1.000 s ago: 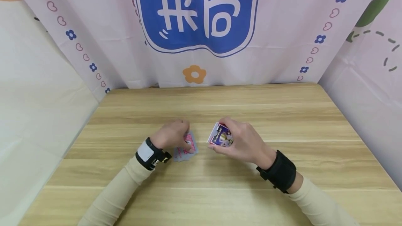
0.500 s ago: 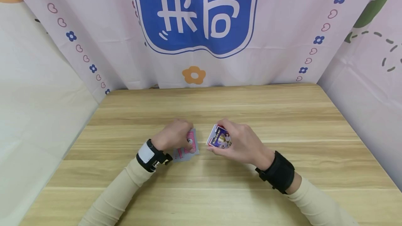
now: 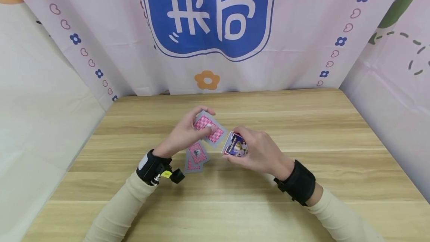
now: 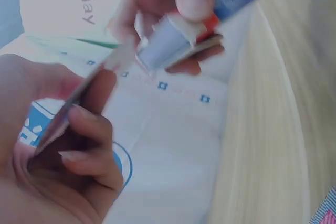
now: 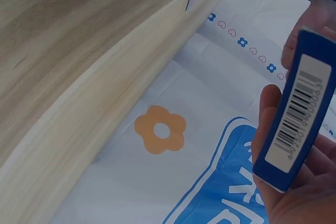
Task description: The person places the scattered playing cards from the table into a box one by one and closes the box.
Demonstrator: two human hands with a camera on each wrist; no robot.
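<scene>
Pinched between the thumb and fingers of my left hand (image 3: pixel 184 133) are playing cards (image 3: pixel 218 136), lifted above the table with a pink-checked back facing up. Their right corner comes close to a card box (image 3: pixel 237 147), which my right hand (image 3: pixel 265 156) grips by its sides. The box's white end points left toward the cards. In the right wrist view, the narrow side of the box (image 5: pixel 299 114) shows a barcode. More playing cards (image 3: pixel 197 153) lie overlapped on the table below my left hand. The left wrist view shows the held cards (image 4: pixel 65 114) nearly edge-on.
The wood-grain table (image 3: pixel 285 118) extends around both hands. A printed curtain (image 3: pixel 134 66) hangs along its back edge, with more cloth at the left and right sides. Black bands (image 3: pixel 300 183) are strapped round the wrists.
My left hand has picked up cards from the pile, raised them and turned them toward the box, uncovering the cards left below. My right hand and the box have barely moved.
</scene>
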